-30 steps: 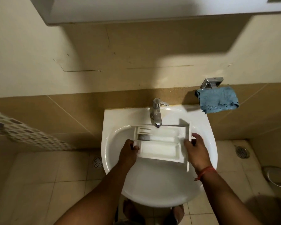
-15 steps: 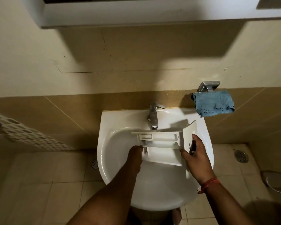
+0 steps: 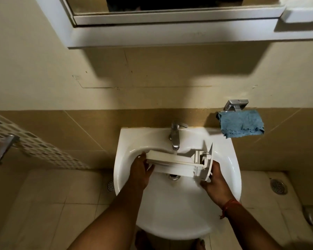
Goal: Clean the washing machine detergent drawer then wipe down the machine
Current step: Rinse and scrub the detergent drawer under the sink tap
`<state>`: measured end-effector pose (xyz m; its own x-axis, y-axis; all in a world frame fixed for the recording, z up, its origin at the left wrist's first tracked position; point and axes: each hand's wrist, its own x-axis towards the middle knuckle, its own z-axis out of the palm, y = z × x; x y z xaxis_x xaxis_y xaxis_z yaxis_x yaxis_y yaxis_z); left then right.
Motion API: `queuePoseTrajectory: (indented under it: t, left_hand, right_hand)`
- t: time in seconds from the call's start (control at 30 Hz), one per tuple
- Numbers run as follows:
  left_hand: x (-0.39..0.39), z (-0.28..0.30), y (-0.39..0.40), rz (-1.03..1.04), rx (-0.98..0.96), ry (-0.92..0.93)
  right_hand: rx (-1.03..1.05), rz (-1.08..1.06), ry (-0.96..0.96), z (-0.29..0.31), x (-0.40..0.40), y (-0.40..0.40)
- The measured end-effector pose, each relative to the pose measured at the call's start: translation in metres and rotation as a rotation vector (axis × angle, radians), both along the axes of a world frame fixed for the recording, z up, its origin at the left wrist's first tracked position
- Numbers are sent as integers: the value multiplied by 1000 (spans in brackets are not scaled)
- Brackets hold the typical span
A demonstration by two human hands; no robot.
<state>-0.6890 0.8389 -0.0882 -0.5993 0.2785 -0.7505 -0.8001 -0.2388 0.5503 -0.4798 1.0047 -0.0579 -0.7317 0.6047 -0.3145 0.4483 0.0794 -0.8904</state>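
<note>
- The drawer (image 3: 177,164) is held over the basin (image 3: 170,213), beneath the tap (image 3: 175,137) and above the drain (image 3: 173,176), and is tipped so that its underside or side ribs are turned toward the camera.
- The left hand (image 3: 139,173) is wrapped round the drawer's left end, with the fingers curled under it and the thumb on top.
- The right hand (image 3: 215,181) is clamped on the front panel at the right end; how the fingers lie behind the panel cannot be told.
- No water is plainly seen at the spout, so whether the tap is running cannot be told.
- A slip is judged the main risk: wet plastic held only by its ends could twist free and strike the basin, and the thin front panel could crack.
- Splashing onto the floor is judged likely if water is run hard against the tilted ribs.
- Loosened residue could be washed into the drain and lodge there.
- Farther off, a blue cloth (image 3: 241,123) is hung on a wall holder (image 3: 236,105), well apart from both hands; it is judged to be meant for the wiping, which is not yet begun.
- The washing machine is not in view.
</note>
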Motion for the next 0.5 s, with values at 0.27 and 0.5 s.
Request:
queuePoseTrajectory:
  t: [0.27, 0.5]
  left_hand:
    - [3, 1, -34, -115, 35, 126]
    - [-1, 7, -48, -497, -251, 312]
  right_hand:
    - [-697, -94, 216, 6, 9, 5]
    - [-348, -230, 138, -6, 9, -7]
